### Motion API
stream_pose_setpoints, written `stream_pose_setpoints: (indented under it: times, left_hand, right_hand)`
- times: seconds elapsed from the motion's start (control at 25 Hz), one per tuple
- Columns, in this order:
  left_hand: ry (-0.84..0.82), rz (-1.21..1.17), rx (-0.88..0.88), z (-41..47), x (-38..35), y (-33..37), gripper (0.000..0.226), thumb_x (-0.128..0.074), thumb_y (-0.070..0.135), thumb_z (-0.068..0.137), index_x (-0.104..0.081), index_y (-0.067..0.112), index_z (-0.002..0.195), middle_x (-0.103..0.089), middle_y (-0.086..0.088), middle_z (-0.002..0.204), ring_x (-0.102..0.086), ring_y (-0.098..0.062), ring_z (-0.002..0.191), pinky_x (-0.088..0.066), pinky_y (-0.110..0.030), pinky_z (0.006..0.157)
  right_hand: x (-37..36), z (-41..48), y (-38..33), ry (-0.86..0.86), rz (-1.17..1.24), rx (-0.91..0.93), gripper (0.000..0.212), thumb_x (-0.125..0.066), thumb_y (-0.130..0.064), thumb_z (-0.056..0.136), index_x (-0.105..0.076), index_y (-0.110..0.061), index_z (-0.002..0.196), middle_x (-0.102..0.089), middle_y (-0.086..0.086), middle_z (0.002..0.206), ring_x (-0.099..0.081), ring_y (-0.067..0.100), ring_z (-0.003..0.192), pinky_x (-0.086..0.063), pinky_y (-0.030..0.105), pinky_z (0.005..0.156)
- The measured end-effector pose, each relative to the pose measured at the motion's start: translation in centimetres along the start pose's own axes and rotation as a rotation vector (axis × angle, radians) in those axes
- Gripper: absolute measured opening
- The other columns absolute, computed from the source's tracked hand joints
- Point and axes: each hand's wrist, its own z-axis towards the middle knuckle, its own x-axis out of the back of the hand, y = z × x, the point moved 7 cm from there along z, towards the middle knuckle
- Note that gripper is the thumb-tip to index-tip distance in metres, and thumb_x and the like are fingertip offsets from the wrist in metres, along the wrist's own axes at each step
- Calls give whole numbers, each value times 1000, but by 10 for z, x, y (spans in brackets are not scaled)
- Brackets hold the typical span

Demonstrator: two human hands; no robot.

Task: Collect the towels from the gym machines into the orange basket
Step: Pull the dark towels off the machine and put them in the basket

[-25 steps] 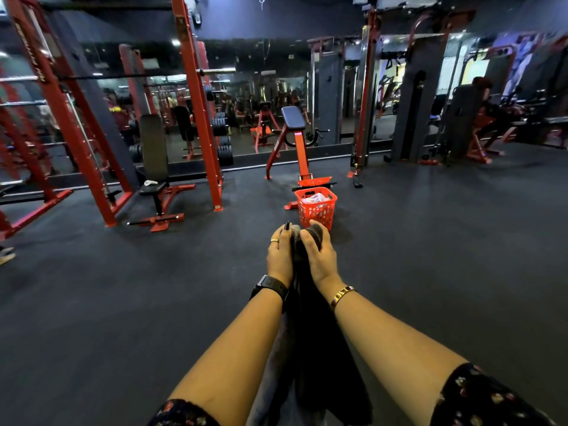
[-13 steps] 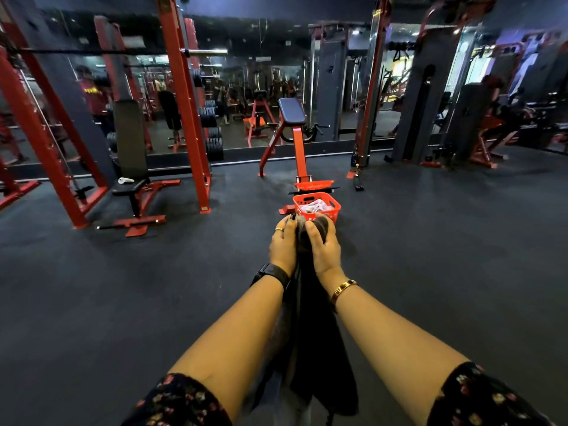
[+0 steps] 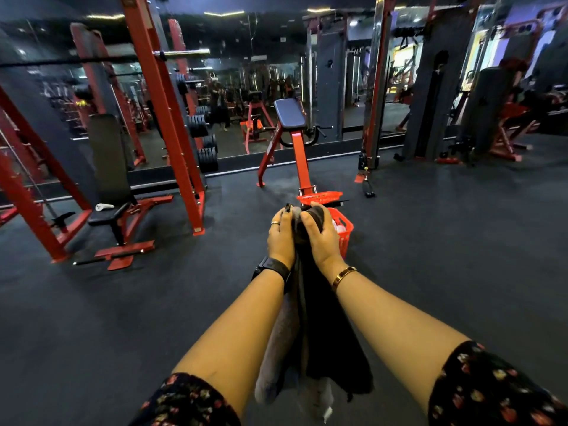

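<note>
Towels (image 3: 319, 333) of soft dark cloth hang in a bundle from both hands, held out at arm's length above the floor (image 3: 461, 272). Their long axis runs from the hands back toward the person, between the two forearms, with the loose ends trailing lowest near the bottom edge of the head view. A grey one lies on the left of the bundle, a black one on the right, and a paler corner shows at the very bottom. The left hand (image 3: 281, 238) grips the top of the bundle, its fingers (image 3: 282, 218) pressed together and curled round the cloth. The right hand (image 3: 319, 238) wraps over the other side, fingers (image 3: 318, 210) close together and bent into the fabric. A ring and a black watch (image 3: 272, 267) are on the left, a gold bracelet (image 3: 344, 273) on the right wrist. The orange basket (image 3: 345, 235), plastic with a lattice wall, stands on the floor just beyond the right hand, partly hidden by it, with pale cloth (image 3: 338, 226) inside. Behind it rises a red-framed bench (image 3: 289, 113) with a slanted blue pad; pale marks on its leg are too small to read. To the left, a small white towel (image 3: 104, 206) lies on the black padded surface (image 3: 104, 218) of a red-framed seat. The floor is dark and matte
</note>
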Motion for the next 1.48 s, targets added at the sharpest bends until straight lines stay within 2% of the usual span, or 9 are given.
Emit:
stream_pose_setpoints:
  times: [0.2, 0.36, 0.44, 0.76, 1.0, 1.12, 1.2, 1.36, 1.48]
  left_hand:
    - [11, 42, -6, 127, -10, -14, 78, -47, 68, 61, -64, 19, 119, -68, -6, 116, -62, -23, 109, -48, -40, 100]
    - [16, 101, 25, 242, -7, -29, 76, -42, 73, 61, -64, 27, 118, -69, -3, 114, -63, -22, 108, -48, -42, 100]
    - [15, 115, 35, 308, -4, -35, 75, -41, 74, 61, -63, 30, 117, -69, -1, 113, -62, -21, 107, -47, -44, 101]
    - [-24, 137, 18, 521, -7, -50, 68, -43, 69, 69, -64, 26, 117, -69, -2, 114, -63, -21, 108, -48, -42, 100]
    - [-28, 143, 14, 668, -28, -67, 39, -45, 55, 87, -63, 30, 112, -65, 0, 110, -59, -20, 107, -45, -35, 99]
    - [-9, 160, 28, 742, -43, -66, 56, -42, 64, 75, -63, 30, 114, -67, -2, 116, -60, -23, 110, -44, -42, 103]
    - [-2, 169, 32, 794, -56, -63, 62, -41, 65, 74, -62, 29, 120, -66, -4, 119, -60, -23, 111, -44, -44, 104]
    - [-48, 148, 17, 875, -85, -60, 46, -45, 54, 90, -62, 25, 121, -66, -2, 113, -60, -22, 108, -46, -39, 101]
    - [-91, 138, 36, 929, -109, -74, 66, -45, 69, 71, -64, 27, 118, -68, -2, 116, -62, -22, 109, -47, -40, 101]
  right_hand:
    - [-30, 121, 42, 7, -12, -6, 44, -59, -28, 94, -45, -14, 133, -60, 7, 120, -58, 16, 107, -47, 13, 89]
    - [-72, 224, 80, 13, -30, -1, 66, -61, -54, 77, -48, -19, 131, -61, 7, 124, -59, 20, 112, -47, 33, 100]
    - [-96, 281, 96, 38, -64, -1, 77, -57, -64, 67, -50, -19, 130, -62, 6, 124, -59, 19, 113, -47, 33, 100]
    - [-166, 468, 154, 38, -69, 26, 76, -55, -61, 68, -49, -16, 130, -58, 3, 121, -56, 16, 111, -44, 24, 95]
    - [-194, 611, 207, 32, -50, 2, 66, -55, -51, 77, -48, -16, 132, -58, 3, 119, -55, 16, 108, -46, 17, 89]
    - [-208, 687, 224, 33, -75, -10, 75, -55, -65, 69, -49, -23, 130, -62, 6, 121, -59, 19, 109, -48, 33, 97]
    - [-214, 739, 231, 40, -95, -11, 73, -55, -65, 70, -49, -24, 131, -62, 7, 122, -59, 20, 110, -48, 34, 98]
    - [-213, 819, 243, 95, -97, 8, 66, -54, -56, 75, -49, -23, 132, -60, 7, 126, -56, 19, 114, -44, 33, 102]
    - [-209, 867, 256, 144, -113, 8, 77, -54, -65, 67, -50, -22, 131, -61, 6, 126, -57, 19, 115, -44, 32, 102]
